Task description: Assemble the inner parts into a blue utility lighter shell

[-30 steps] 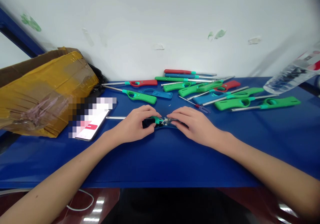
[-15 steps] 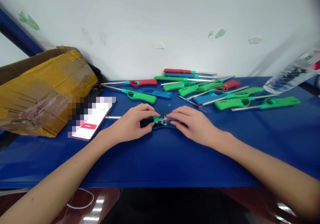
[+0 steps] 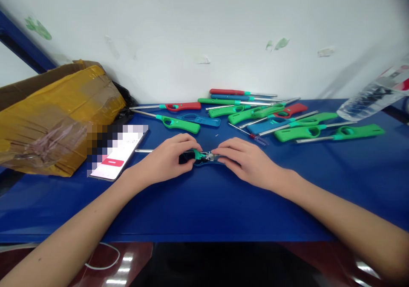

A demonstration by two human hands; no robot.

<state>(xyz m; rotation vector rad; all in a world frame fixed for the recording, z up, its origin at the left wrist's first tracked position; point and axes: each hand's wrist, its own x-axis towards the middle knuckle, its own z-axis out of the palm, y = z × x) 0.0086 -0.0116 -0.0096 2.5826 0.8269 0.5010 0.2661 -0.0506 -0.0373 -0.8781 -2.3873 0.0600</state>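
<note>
A blue utility lighter [image 3: 207, 155] lies across the front of the table with its casing open and small white and green inner parts showing. Its metal tube [image 3: 143, 151] sticks out to the left from under my left hand [image 3: 172, 157]. Thumb and fingers of that hand are closed around the trigger end, beside the green piece. From the other side, my right hand [image 3: 247, 159] pinches the handle end at the inner parts; what exactly its fingertips hold is mostly hidden. Just behind lies a tiny metal piece [image 3: 217, 135]. A screwdriver [image 3: 257, 138] rests farther right.
Several green, red and blue lighters, such as a green one [image 3: 180, 124], lie along the wall. On the left are a phone [image 3: 113, 161] and a taped cardboard box [image 3: 57, 120]. A clear plastic bottle [image 3: 367, 101] lies tilted at the right.
My fingertips have shifted slightly on the lighter, and the white inner parts sit a little differently between them. Both hands stay at the same place.
</note>
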